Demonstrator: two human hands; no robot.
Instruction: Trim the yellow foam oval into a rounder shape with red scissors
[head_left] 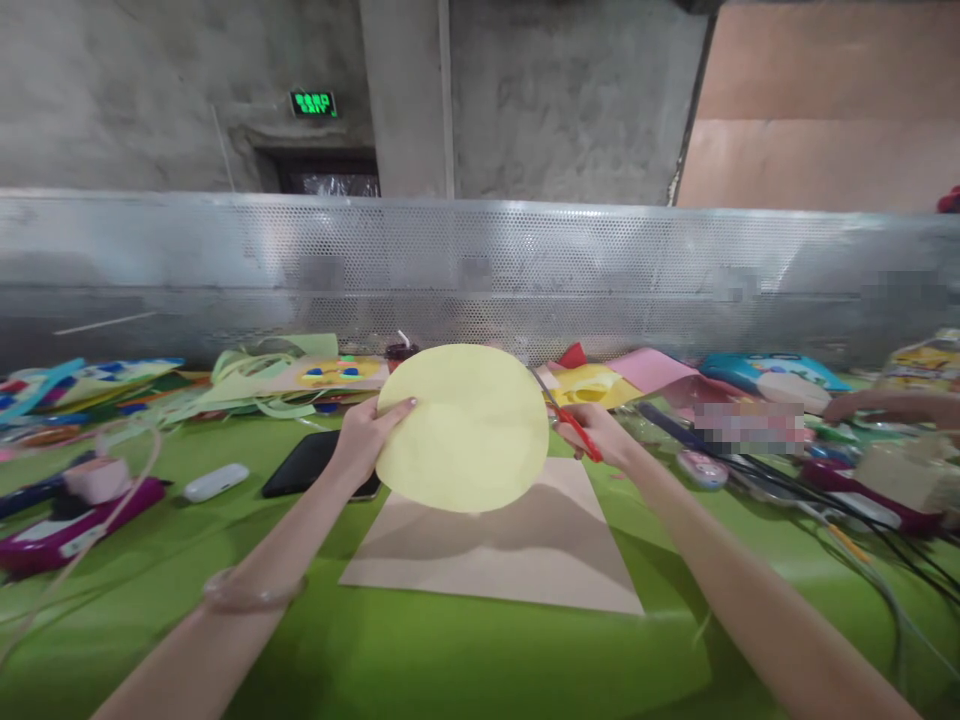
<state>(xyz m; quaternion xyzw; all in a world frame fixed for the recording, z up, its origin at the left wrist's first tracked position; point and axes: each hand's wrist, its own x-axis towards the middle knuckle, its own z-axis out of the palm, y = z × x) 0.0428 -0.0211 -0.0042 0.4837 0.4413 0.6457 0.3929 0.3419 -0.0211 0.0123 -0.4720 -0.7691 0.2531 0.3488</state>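
Observation:
A pale yellow paper oval [463,430] is held up in front of me. My left hand [373,436] pinches its left edge, with the thumb on the near face and the other fingers behind. At the opposite edge, my right hand [596,436] grips red-handled scissors [577,432]. Their blades point up and left, close beside the oval's right edge; whether they touch the paper I cannot tell. Under the oval, a light beige sheet of paper [495,560] lies on the green tabletop [420,660].
Left of the sheet lie a black phone [300,464], a white case [216,482] and a purple device [82,530]. Paper scraps [262,380] and a dark cup with a straw [401,350] stand behind. Cables [817,495] run along the right. A perforated metal panel [480,260] closes the back.

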